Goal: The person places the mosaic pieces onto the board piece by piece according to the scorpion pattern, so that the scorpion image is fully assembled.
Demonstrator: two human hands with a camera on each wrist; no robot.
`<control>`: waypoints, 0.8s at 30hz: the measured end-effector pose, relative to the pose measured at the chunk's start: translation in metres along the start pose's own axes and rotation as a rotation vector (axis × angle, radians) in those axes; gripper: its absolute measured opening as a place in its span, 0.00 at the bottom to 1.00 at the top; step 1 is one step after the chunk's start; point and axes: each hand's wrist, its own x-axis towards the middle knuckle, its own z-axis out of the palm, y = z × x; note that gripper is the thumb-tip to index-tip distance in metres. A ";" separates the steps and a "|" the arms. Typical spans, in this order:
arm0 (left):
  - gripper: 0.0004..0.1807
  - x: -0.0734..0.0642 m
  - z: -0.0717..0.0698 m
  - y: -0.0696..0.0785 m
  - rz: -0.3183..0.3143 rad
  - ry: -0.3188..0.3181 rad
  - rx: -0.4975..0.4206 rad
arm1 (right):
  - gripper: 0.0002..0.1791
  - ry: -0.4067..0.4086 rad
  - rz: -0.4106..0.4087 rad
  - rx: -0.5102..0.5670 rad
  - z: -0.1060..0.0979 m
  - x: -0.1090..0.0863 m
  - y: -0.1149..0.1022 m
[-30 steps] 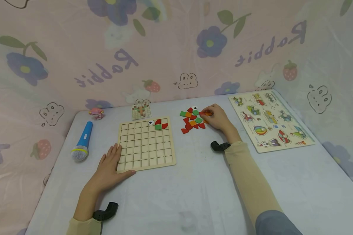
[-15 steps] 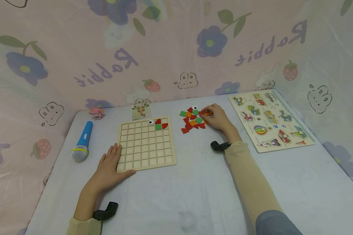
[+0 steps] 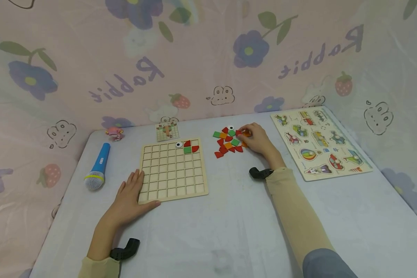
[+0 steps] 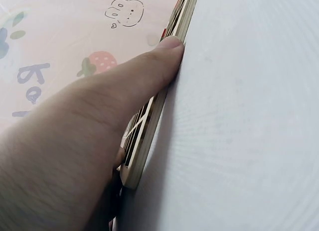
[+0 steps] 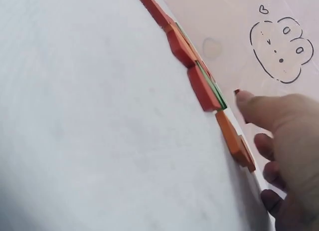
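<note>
My left hand [image 3: 126, 204] rests at the near left corner of a wooden grid board [image 3: 175, 172], fingers straight along its left side. In the left wrist view the thumb [image 4: 164, 56] lies along the board's front edge. At the board's far right sit a white eye tile [image 3: 178, 144], a green square [image 3: 188, 150] and two red quarter-round tiles [image 3: 195, 149]. Over the right side of a loose tile pile [image 3: 228, 146], my right hand [image 3: 258, 141] pinches a small red tile [image 5: 237, 92], mostly hidden by the thumb. Orange tiles [image 5: 232, 136] lie below that hand.
A small pattern card [image 3: 166, 131] lies behind the grid board. To the left are a blue toy microphone [image 3: 100, 162] and a pink figurine [image 3: 114, 133]. A picture puzzle board [image 3: 328, 154] lies at right. A printed curtain [image 3: 201, 58] stands behind the table.
The right hand's fingertips shift slightly at the pile's edge, with the red tile by them. My left hand and the tiles on the board stay in place.
</note>
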 end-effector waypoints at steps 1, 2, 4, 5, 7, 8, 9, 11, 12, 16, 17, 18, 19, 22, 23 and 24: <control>0.69 0.000 0.000 0.000 0.001 -0.001 0.003 | 0.19 0.007 0.003 0.011 0.000 0.000 -0.002; 0.69 0.000 0.000 -0.001 0.001 -0.001 0.006 | 0.19 0.015 -0.001 0.020 0.000 0.001 -0.004; 0.69 0.001 0.000 -0.001 0.002 -0.002 0.012 | 0.19 0.031 -0.006 0.038 0.000 0.001 -0.011; 0.69 0.001 -0.001 -0.002 0.001 -0.002 0.015 | 0.19 0.038 -0.007 0.048 0.000 0.002 -0.016; 0.69 0.001 -0.001 -0.002 0.002 -0.001 0.019 | 0.19 0.046 -0.006 0.060 0.001 0.002 -0.029; 0.69 0.002 -0.002 -0.003 0.002 0.000 0.019 | 0.19 0.047 -0.003 0.068 0.002 0.003 -0.036; 0.69 0.002 -0.002 -0.003 0.003 0.000 0.018 | 0.19 0.046 0.001 0.073 0.004 0.003 -0.044; 0.69 0.002 -0.002 -0.003 0.004 0.000 0.016 | 0.19 0.039 0.000 0.076 0.010 0.003 -0.060; 0.69 0.002 -0.002 -0.003 0.005 0.000 0.015 | 0.19 0.032 -0.007 0.072 0.013 0.003 -0.068; 0.69 0.002 -0.001 -0.002 0.005 -0.006 0.004 | 0.19 -0.012 -0.063 0.039 0.035 0.000 -0.099; 0.69 0.002 -0.001 -0.002 0.004 -0.006 0.003 | 0.19 -0.027 -0.074 0.038 0.041 0.000 -0.106; 0.69 0.002 -0.001 -0.002 0.003 -0.005 0.000 | 0.18 -0.043 -0.079 0.036 0.047 -0.001 -0.114; 0.69 0.001 -0.001 -0.002 0.004 -0.004 0.001 | 0.18 -0.057 -0.087 0.040 0.053 -0.001 -0.121; 0.69 0.001 -0.001 -0.002 0.006 0.000 0.006 | 0.17 -0.083 -0.103 0.073 0.068 0.001 -0.141; 0.69 0.001 -0.001 -0.002 0.008 0.000 0.008 | 0.17 -0.088 -0.115 0.074 0.073 0.002 -0.146; 0.69 0.001 -0.001 -0.002 0.009 0.001 0.008 | 0.17 -0.091 -0.128 0.070 0.078 0.004 -0.151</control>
